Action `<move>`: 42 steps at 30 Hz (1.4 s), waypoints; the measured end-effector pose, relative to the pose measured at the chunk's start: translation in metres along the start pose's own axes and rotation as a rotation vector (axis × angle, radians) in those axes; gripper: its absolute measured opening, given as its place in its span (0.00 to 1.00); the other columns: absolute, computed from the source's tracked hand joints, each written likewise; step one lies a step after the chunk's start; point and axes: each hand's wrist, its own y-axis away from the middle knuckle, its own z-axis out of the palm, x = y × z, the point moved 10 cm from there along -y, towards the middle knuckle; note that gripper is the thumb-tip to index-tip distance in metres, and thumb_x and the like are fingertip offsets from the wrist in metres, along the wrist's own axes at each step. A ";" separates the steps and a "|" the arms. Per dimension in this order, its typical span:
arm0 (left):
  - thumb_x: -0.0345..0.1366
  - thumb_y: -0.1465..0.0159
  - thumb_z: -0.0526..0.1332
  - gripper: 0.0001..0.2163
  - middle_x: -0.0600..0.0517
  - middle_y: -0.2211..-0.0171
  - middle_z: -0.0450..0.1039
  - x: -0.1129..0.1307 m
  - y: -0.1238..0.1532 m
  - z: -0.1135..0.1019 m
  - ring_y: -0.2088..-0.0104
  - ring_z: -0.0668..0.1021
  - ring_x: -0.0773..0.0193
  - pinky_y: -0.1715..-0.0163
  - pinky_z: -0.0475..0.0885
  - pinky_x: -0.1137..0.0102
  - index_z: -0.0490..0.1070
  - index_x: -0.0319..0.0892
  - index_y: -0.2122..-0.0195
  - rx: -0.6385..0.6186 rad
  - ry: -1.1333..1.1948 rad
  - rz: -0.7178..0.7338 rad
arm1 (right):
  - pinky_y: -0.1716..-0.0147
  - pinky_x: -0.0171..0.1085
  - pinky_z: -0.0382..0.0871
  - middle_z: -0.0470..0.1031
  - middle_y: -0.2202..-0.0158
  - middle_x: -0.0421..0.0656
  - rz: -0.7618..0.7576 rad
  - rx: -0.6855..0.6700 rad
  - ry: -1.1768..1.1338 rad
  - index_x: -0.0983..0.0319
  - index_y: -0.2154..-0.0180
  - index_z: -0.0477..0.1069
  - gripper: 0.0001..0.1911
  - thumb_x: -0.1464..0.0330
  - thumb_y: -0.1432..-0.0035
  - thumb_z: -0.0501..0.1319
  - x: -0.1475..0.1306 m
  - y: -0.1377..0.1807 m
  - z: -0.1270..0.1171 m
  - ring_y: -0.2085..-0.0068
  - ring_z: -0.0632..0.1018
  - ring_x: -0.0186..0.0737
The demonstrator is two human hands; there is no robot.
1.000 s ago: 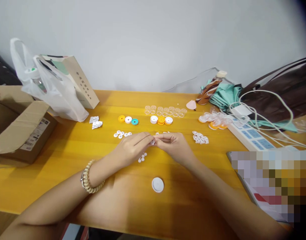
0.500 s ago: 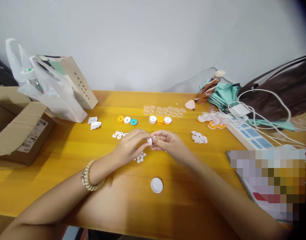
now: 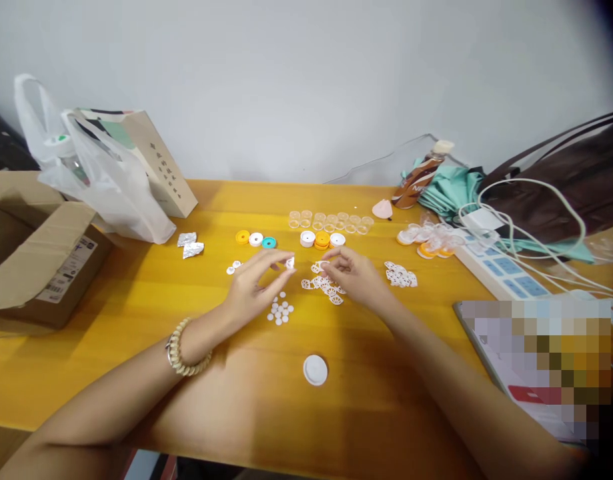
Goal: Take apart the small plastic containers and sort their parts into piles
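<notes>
My left hand (image 3: 259, 287) pinches a small white plastic piece (image 3: 290, 263) between thumb and fingertips, above the table. My right hand (image 3: 349, 273) is closed at the fingertips on a small white round piece (image 3: 323, 265), its detail too small to make out. Under and beside the right fingers lies a loose pile of white openwork plastic pieces (image 3: 327, 288). Small white discs (image 3: 280, 311) are scattered below my left hand. A few white round pieces (image 3: 234, 268) lie left of its fingers, partly hidden by it. The hands are apart.
Behind the hands stand orange, white and teal caps (image 3: 256, 239), stacked caps (image 3: 322, 241) and clear cups (image 3: 331, 223). More openwork pieces (image 3: 400, 275) and a power strip (image 3: 506, 270) lie right. A white lid (image 3: 315, 370) is near me; a cardboard box (image 3: 46, 267) stands left.
My hands have moved apart, the left to the left and the right to the right, each with a small white piece. The openwork pile between them now shows.
</notes>
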 end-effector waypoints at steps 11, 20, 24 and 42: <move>0.34 0.37 0.58 0.10 0.48 0.62 0.72 -0.038 0.005 0.016 0.61 0.73 0.66 0.61 0.71 0.71 0.74 0.42 0.56 -0.038 0.254 -0.361 | 0.73 0.35 0.62 0.75 0.74 0.43 -0.186 0.026 0.474 0.62 0.72 0.76 0.08 0.67 0.46 0.59 -0.002 -0.003 0.006 0.74 0.71 0.36; 0.36 0.40 0.61 0.10 0.51 0.66 0.71 -0.052 0.023 0.043 0.65 0.73 0.68 0.62 0.69 0.71 0.68 0.39 0.59 -0.128 0.561 -0.609 | 0.73 0.34 0.63 0.75 0.74 0.42 -0.172 0.080 0.300 0.62 0.71 0.75 0.09 0.63 0.47 0.60 -0.014 0.003 -0.001 0.74 0.71 0.35; 0.34 0.42 0.63 0.10 0.53 0.69 0.69 -0.043 0.025 0.054 0.67 0.73 0.70 0.63 0.69 0.73 0.63 0.40 0.62 -0.175 0.714 -0.609 | 0.71 0.33 0.66 0.77 0.69 0.41 -0.231 -0.086 0.024 0.62 0.66 0.74 0.11 0.61 0.44 0.58 -0.035 0.013 0.016 0.71 0.73 0.35; 0.42 0.44 0.64 0.11 0.50 0.74 0.77 -0.045 0.029 0.052 0.72 0.77 0.65 0.68 0.72 0.72 0.74 0.37 0.70 -0.233 0.548 -0.737 | 0.68 0.33 0.68 0.75 0.72 0.39 -0.307 -0.068 -0.054 0.60 0.69 0.68 0.05 0.67 0.43 0.56 -0.055 0.033 0.029 0.71 0.74 0.33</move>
